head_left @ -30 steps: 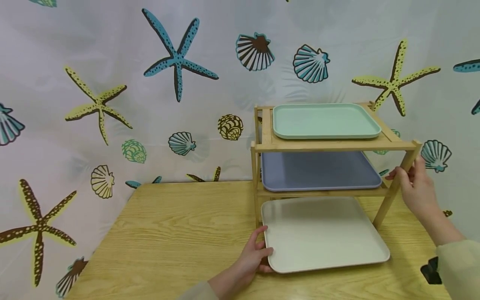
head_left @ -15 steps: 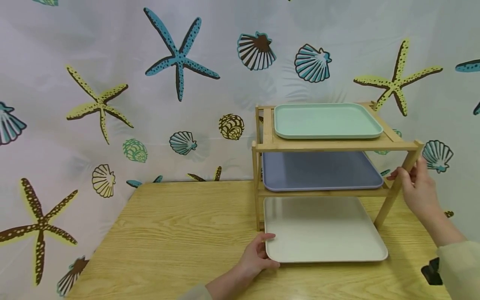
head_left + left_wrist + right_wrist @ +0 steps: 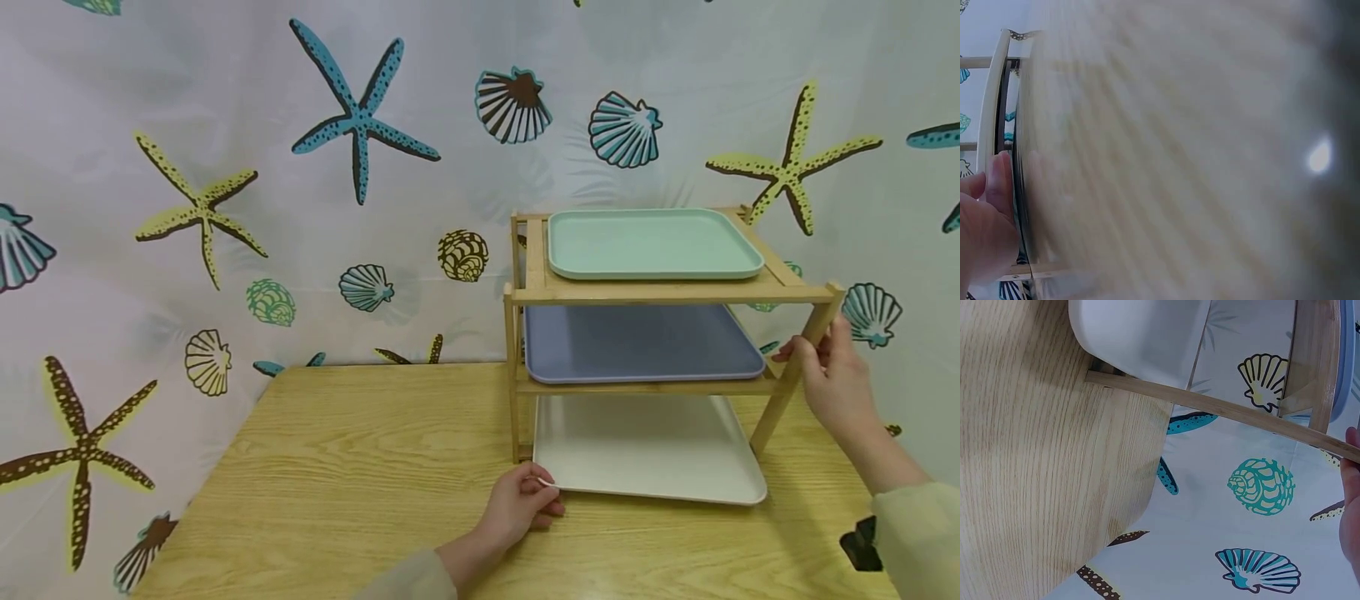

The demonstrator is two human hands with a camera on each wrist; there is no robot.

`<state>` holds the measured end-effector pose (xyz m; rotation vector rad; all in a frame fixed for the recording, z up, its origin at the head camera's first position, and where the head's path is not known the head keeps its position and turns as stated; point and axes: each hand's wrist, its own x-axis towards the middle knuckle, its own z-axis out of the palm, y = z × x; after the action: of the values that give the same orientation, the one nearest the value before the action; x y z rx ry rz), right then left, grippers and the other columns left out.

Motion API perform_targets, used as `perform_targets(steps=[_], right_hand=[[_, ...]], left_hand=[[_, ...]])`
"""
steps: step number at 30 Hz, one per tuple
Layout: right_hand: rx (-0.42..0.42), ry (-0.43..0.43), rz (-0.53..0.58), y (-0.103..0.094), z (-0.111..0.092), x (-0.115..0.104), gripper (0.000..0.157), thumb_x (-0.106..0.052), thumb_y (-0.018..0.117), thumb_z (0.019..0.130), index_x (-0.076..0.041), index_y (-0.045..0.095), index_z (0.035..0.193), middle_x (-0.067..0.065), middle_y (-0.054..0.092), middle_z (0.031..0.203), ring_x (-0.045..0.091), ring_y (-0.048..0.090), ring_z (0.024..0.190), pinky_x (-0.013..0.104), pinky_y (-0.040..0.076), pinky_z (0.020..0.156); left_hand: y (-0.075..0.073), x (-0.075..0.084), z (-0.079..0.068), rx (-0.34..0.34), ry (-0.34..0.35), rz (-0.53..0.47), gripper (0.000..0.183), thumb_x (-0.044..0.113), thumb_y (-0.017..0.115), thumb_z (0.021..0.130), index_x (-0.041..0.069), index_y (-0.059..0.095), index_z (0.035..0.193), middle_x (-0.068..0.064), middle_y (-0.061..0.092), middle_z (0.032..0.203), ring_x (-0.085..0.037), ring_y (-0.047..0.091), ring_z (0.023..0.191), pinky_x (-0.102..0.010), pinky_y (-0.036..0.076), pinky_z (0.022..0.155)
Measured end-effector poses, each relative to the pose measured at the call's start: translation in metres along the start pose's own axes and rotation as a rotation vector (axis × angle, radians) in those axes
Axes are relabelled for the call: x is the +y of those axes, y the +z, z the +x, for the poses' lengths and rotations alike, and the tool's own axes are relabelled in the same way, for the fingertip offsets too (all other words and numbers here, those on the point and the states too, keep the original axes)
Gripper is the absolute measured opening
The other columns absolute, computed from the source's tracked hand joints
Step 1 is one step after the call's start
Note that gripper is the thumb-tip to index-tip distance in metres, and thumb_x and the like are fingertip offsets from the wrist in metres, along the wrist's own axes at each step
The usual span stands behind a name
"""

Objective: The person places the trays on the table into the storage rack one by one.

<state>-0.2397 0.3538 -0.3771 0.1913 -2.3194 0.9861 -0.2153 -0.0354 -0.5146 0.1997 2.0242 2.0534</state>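
Observation:
A white tray (image 3: pixel 645 450) lies partly inside the bottom level of a wooden rack (image 3: pixel 675 292), its front edge sticking out and slightly askew. My left hand (image 3: pixel 517 508) pinches the tray's front left corner between thumb and fingers. On the rack's right side my right hand (image 3: pixel 836 379) grips the front right leg, the thumb in front and the fingers behind. A blue tray (image 3: pixel 637 346) rests on the middle shelf, and a mint green tray (image 3: pixel 652 242) sits on the top one. In the right wrist view only part of the hand (image 3: pixel 1350 506) shows at the edge.
The rack stands on a wood-grain table (image 3: pixel 360 467) at the right. Behind it hangs a white curtain (image 3: pixel 247 92) with starfish and shell prints. A small black object (image 3: pixel 862 546) is by the right sleeve.
The white tray has slid further back into the rack, and its front edge has turned slightly. My left hand has moved with it, now pinching the corner. The right hand stays on the leg.

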Motion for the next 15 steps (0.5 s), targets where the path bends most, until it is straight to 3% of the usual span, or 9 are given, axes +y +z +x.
perform_targets(steps=[6,15], right_hand=[[0.002,-0.002,-0.003,0.001,0.001,-0.001,0.040,-0.011,0.037,0.105,-0.006,0.024,0.143,0.022,0.060,0.093,-0.018,0.047,0.076,0.005,0.037,0.065],[0.000,-0.012,0.010,-0.001,0.001,0.000,0.033,-0.012,0.036,0.105,-0.002,0.027,0.135,0.018,0.059,0.092,-0.017,0.048,0.078,0.006,0.038,0.066]], left_hand=[[0.003,0.003,0.013,0.048,0.027,0.001,0.008,-0.006,0.061,0.092,-0.002,0.054,0.096,-0.024,0.069,0.088,-0.027,0.070,0.077,-0.028,0.055,0.056],[0.008,0.003,0.026,0.125,0.055,0.010,0.008,-0.003,0.060,0.094,-0.004,0.054,0.099,-0.024,0.069,0.090,-0.032,0.070,0.078,-0.034,0.057,0.057]])
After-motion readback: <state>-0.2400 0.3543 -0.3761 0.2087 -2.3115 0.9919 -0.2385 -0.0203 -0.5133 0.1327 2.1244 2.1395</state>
